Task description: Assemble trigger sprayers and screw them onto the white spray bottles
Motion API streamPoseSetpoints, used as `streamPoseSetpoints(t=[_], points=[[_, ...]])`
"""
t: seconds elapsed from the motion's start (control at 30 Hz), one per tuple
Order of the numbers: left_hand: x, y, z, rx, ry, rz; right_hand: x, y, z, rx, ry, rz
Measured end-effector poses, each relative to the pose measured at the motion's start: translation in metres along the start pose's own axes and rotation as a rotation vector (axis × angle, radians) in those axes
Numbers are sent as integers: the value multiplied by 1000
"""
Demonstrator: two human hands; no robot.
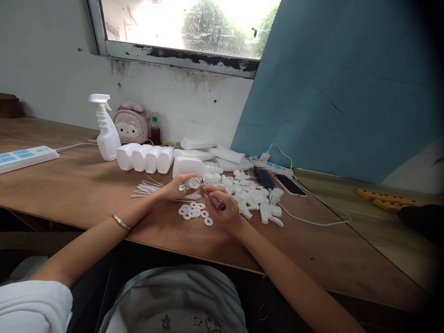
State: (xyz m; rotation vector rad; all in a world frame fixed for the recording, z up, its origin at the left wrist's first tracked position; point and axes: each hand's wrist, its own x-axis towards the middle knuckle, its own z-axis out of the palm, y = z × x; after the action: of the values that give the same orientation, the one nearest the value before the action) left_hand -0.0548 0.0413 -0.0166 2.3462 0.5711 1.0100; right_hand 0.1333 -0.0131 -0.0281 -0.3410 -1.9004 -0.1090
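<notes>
My left hand (173, 187) is closed around a white trigger sprayer head (194, 183), its round opening turned up toward me. In my right hand (222, 210) is a screwdriver-like tool (218, 202) with a dark-ended handle. Its thin shaft points at the sprayer head's opening; the tip is too small to make out. Just below the hands lie several flat white ring washers (196, 212). Thin white dip tubes (147, 188) are spread by my left wrist. A heap of white sprayer heads (255, 196) lies to the right of my right hand.
White bottles (151, 158) lie behind my hands, and an assembled spray bottle (108, 138) stands at left. Further back are a pink bag (131, 126) and a small dark bottle (156, 132). A phone (291, 185), a white cable (312, 223) and a power strip (27, 158) are on the table.
</notes>
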Motion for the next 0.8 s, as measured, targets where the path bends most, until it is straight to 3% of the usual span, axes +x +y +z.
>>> streamPoseSetpoints(t=[0.23,0.43,0.63,0.7,0.8], points=[[-1,-4,4,57,19,-106,-1,-4,1,-122,-159,120],[-1,0,4,62,-5,-165,-1,-5,3,-153,-5,190],[0,1,6,41,23,-248,-1,-3,6,-129,-185,41],[0,0,6,50,31,-256,1,-5,6,-108,-135,113],[-1,-1,5,81,-28,-229,8,-4,0,5,37,415]])
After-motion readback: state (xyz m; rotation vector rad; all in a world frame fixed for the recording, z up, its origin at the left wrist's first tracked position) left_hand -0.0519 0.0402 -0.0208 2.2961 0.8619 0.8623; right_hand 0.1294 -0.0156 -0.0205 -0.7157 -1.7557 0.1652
